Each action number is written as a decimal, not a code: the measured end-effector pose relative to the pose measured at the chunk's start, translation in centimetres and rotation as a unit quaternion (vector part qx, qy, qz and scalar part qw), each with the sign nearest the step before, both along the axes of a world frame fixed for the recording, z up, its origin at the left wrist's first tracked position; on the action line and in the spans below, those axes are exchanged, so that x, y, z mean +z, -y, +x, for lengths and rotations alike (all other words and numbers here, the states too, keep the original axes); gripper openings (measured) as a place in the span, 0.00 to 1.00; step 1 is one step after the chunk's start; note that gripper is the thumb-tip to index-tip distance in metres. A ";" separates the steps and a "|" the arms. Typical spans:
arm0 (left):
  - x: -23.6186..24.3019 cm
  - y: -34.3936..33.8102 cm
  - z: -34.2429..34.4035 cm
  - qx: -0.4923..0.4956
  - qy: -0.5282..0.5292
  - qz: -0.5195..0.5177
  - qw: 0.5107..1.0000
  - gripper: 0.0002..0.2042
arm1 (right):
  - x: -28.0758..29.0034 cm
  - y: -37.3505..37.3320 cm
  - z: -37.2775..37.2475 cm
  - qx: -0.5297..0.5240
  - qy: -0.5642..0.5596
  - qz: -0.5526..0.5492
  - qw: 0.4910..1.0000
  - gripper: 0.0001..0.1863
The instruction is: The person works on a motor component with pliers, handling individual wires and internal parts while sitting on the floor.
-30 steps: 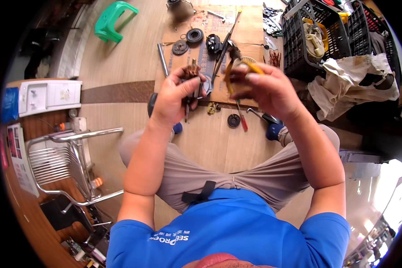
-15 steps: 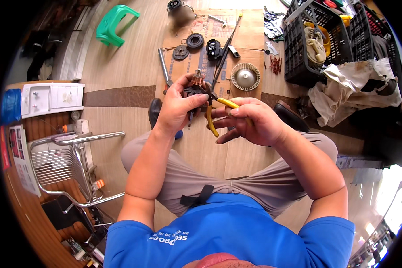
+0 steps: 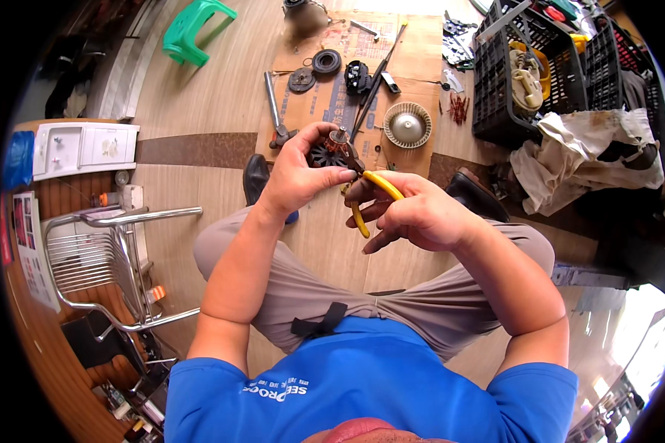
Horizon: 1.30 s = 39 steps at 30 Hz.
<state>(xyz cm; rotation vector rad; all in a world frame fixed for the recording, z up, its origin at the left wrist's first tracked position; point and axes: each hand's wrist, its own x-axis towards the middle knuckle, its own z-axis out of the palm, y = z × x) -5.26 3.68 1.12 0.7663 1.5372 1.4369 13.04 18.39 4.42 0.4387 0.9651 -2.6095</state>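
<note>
My left hand (image 3: 295,177) is closed round a motor armature (image 3: 326,154), a dark slotted core with copper windings and a shaft end pointing up and away. Its thumb lies along the near side, hiding part of the core. Yellow-handled pliers (image 3: 383,185) are in my right hand (image 3: 425,215), one handle against the palm and the fingers reaching between the grips. The jaws of the pliers meet the right side of the armature at the windings; whether they grip a wire is too small to tell. Both hands are above the floor between my knees.
Beyond my hands a cardboard sheet (image 3: 414,81) carries a hammer (image 3: 275,111), a fan wheel (image 3: 407,125), a black ring (image 3: 326,63) and dark rods (image 3: 371,92). Copper scraps (image 3: 458,109) lie beside black crates (image 3: 491,88). A green stool (image 3: 181,33) and metal chair (image 3: 89,262) are at left.
The armature has turned, so its winding end now shows more toward me. My right hand and the pliers have shifted slightly right and nearer, and the view has shifted, baring the hammer head.
</note>
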 end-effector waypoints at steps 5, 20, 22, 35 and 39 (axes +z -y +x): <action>0.0 0.1 0.0 -0.015 -0.027 -0.014 0.999 0.29 | 0.6 -0.5 0.1 0.046 0.016 0.038 0.998 0.27; -0.9 0.9 0.1 -0.043 -0.017 0.013 0.999 0.27 | 1.0 -0.2 0.3 0.081 0.045 0.078 0.993 0.22; -0.8 0.9 0.0 -0.046 -0.022 0.016 0.999 0.27 | 1.0 -0.2 0.2 0.083 0.050 0.075 0.992 0.21; -0.7 1.6 0.5 -0.052 -0.071 -0.002 0.996 0.27 | -0.2 0.1 0.3 0.052 0.079 0.003 0.996 0.14; -1.4 1.7 0.7 -0.031 -0.119 0.025 0.992 0.27 | -0.7 0.7 0.2 0.041 0.101 -0.021 0.994 0.17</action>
